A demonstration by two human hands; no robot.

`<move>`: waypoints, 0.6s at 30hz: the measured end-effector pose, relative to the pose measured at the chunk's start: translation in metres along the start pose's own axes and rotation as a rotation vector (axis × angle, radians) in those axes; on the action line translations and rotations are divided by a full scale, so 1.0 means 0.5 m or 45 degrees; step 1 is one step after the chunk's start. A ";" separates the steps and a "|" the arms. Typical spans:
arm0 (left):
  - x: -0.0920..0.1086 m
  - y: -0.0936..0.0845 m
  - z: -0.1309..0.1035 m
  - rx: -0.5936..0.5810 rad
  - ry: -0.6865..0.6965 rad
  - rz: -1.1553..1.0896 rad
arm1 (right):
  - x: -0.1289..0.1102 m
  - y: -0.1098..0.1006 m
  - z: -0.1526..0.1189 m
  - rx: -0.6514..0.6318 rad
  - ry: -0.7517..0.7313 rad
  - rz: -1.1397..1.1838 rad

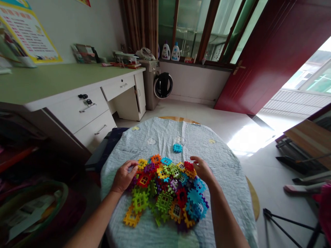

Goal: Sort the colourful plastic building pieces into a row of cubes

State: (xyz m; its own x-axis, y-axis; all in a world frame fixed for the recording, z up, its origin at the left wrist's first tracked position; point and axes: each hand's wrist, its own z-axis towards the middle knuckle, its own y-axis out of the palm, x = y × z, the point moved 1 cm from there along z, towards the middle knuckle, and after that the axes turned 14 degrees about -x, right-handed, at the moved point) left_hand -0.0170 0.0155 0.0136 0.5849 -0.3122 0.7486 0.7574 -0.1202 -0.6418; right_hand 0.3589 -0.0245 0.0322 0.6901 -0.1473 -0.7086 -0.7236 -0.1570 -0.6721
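Note:
A heap of colourful interlocking plastic pieces [164, 201] lies on the cloth-covered round table [227, 172]. Beyond the heap, a single blue piece [177, 148] lies flat by itself. My left hand [125, 175] is at the heap's left edge, its fingers curled beside a yellow piece [142, 164] and purple ones; whether it grips anything is hidden. At the right edge, my right hand [203, 168] has its fingers apart, close to a red piece [189, 166], and nothing shows in its grasp.
A green-topped desk [64, 77] stands at the left, with a washing machine [152, 82] behind it. A basket [38, 210] is at the lower left. Black stand legs [289, 222] rest on the floor at right, below a red door [263, 51].

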 end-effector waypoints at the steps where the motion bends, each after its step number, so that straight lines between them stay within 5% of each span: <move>1: 0.000 0.000 0.000 -0.010 -0.001 -0.014 | 0.014 0.000 -0.009 -0.008 0.019 -0.009; 12: -0.009 -0.001 0.004 -0.117 0.040 -0.008 | 0.059 0.035 -0.019 -0.100 -0.039 0.296; 18: -0.014 -0.007 0.006 -0.190 0.025 -0.033 | 0.064 0.028 -0.027 -0.002 -0.025 0.115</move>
State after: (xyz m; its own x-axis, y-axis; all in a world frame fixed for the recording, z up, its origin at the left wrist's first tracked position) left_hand -0.0231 0.0209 0.0110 0.5589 -0.3253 0.7627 0.7195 -0.2671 -0.6411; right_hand 0.3712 -0.0444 0.0028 0.6214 -0.1421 -0.7705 -0.7831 -0.1454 -0.6047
